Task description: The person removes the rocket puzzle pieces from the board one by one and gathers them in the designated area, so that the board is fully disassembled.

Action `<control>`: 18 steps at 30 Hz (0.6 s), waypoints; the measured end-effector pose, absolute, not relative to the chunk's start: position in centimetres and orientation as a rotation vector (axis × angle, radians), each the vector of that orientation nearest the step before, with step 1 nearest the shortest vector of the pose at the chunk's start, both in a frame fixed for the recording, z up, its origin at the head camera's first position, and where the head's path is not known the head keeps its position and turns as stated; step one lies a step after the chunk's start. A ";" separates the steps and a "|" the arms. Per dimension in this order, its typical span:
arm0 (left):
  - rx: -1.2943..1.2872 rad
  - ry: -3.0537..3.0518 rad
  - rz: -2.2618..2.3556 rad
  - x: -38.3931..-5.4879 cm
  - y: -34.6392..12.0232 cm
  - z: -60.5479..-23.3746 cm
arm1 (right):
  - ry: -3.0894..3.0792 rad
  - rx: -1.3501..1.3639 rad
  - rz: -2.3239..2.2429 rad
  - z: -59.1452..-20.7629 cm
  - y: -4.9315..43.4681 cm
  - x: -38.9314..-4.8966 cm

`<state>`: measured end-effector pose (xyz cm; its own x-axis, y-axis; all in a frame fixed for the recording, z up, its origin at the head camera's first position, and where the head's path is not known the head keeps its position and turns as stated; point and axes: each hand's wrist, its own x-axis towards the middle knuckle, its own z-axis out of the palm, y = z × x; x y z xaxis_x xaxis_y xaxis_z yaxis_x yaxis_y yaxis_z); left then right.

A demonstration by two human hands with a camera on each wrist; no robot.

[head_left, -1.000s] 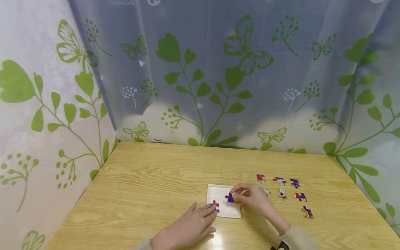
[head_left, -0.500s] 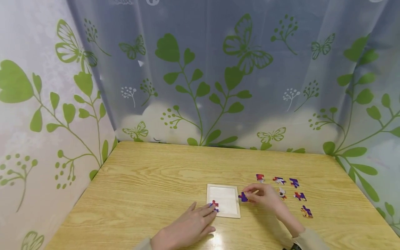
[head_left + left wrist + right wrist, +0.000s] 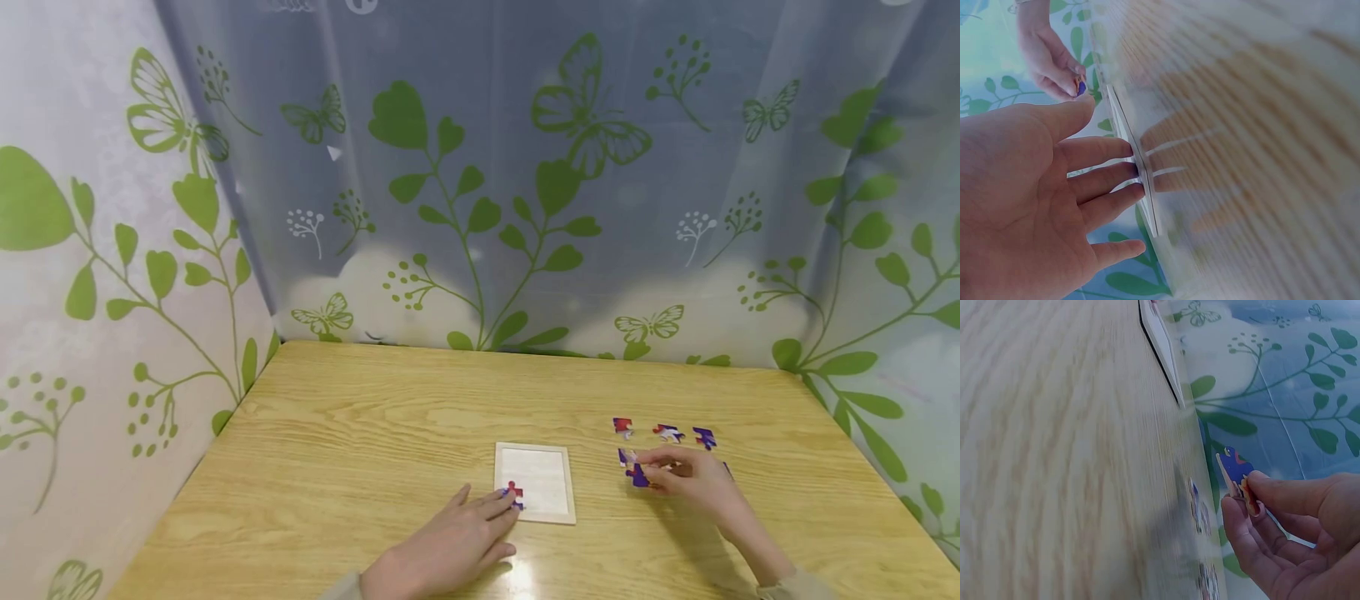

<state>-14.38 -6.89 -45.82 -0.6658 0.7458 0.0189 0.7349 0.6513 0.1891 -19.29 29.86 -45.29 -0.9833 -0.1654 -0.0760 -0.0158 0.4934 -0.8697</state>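
My right hand (image 3: 697, 485) pinches a purple and orange jigsaw piece (image 3: 637, 476) between thumb and fingers, over the right part of the table. In the right wrist view that jigsaw piece (image 3: 1234, 470) is held tilted, above the tabletop. My left hand (image 3: 459, 540) lies with its fingers extended, fingertips on a red, white and blue jigsaw piece (image 3: 516, 492) in the lower left corner of a shallow pale wooden puzzle tray (image 3: 571, 487). The left wrist view shows the left fingers (image 3: 1100, 150) straight and spread at the tray's edge.
Loose jigsaw pieces lie at the right: a red one (image 3: 622, 427), a red and white one (image 3: 667, 432) and a purple one (image 3: 704, 437) behind my right hand. Others are partly covered by it. A leaf-patterned curtain (image 3: 480, 208) borders the wood-grain table (image 3: 360, 408).
My right hand has moved right with the purple jigsaw piece, from above the puzzle tray to beside the loose pieces. The left hand has stayed in place.
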 end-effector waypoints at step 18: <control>1.258 2.802 0.282 -14.3 -6.9 -45.7 | 2.672 -0.119 -1.281 -45.7 34.8 -18.7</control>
<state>-14.35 -6.87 -45.72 -0.6660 0.7456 0.0230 0.7352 0.6509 0.1892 -18.66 34.77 -45.74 -0.9812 -0.1478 -0.1238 0.0039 0.6266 -0.7793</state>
